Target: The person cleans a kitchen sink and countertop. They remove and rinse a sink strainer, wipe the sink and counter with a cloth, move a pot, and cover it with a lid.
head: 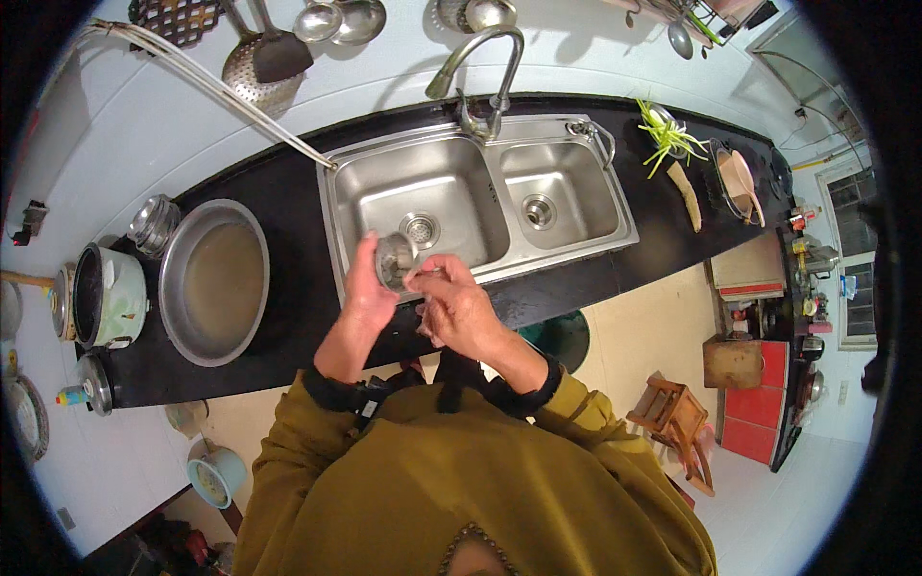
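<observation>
Over the front edge of the double stainless-steel sink (454,133), my left hand (367,281) holds a small metal cup or bowl (395,261), tilted on its side. My right hand (461,306) is at the cup's rim, its fingers closed on a thin, pale, crumpled cloth or film (428,324) that hangs below them. Exactly what the cloth is made of cannot be told. The arched faucet (497,86) stands behind the sink, its spout above the larger basin. Both basins show their drains.
Left on the black counter (302,288) stand a wide metal basin of cloudy water (223,281), stacked metal bowls (153,225) and a pot (112,295). Right lie green stalks (666,137), a long root (684,196) and a container with a ladle (733,180). A wooden chair (673,421) stands on the floor.
</observation>
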{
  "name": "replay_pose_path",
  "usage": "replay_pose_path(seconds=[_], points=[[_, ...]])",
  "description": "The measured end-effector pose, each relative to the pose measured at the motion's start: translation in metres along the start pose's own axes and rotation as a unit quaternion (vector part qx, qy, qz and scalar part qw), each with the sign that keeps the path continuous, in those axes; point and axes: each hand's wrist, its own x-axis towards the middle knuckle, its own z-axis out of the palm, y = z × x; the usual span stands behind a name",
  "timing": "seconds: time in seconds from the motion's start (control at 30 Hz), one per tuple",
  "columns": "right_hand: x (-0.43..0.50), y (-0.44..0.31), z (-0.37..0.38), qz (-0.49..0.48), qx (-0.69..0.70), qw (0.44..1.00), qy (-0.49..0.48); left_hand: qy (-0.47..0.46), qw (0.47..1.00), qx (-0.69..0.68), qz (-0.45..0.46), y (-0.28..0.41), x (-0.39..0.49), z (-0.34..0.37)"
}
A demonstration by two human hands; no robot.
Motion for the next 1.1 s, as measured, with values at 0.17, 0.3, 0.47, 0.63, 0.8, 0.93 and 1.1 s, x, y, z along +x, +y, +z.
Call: replay_pose_path(seconds=[0.17, 0.3, 0.47, 0.63, 0.8, 0.93, 1.1], points=[[-0.003, 0.069, -0.008, -0.015, -0.038, 0.994, 0.099, -0.01, 0.999, -0.047, -0.009, -0.003, 0.011, -0.026], [-0.016, 0.128, -0.002, 0.021, -0.164, 0.983, 0.081, 0.052, 0.997, -0.024, -0.044, -0.023, 0.021, -0.025], [-0.018, 0.143, -0.023, 0.02, -0.322, 0.941, 0.1, 0.075, 0.993, -0.008, -0.096, -0.039, 0.033, -0.016], [-0.011, 0.101, -0.046, 0.015, -0.013, 0.999, 0.032, -0.029, 0.993, 0.025, -0.109, -0.068, 0.045, -0.006], [-0.003, 0.091, -0.061, -0.026, -0.023, 0.999, 0.005, -0.052, 0.993, 0.042, -0.099, -0.086, 0.06, 0.013], [0.003, 0.104, -0.075, 0.009, -0.031, 0.999, -0.011, -0.083, 0.988, 0.04, -0.12, -0.098, 0.071, 0.025], [0.014, 0.151, -0.112, 0.09, -0.029, 0.995, 0.026, 0.008, 0.899, 0.43, 0.078, -0.103, 0.089, 0.009]])
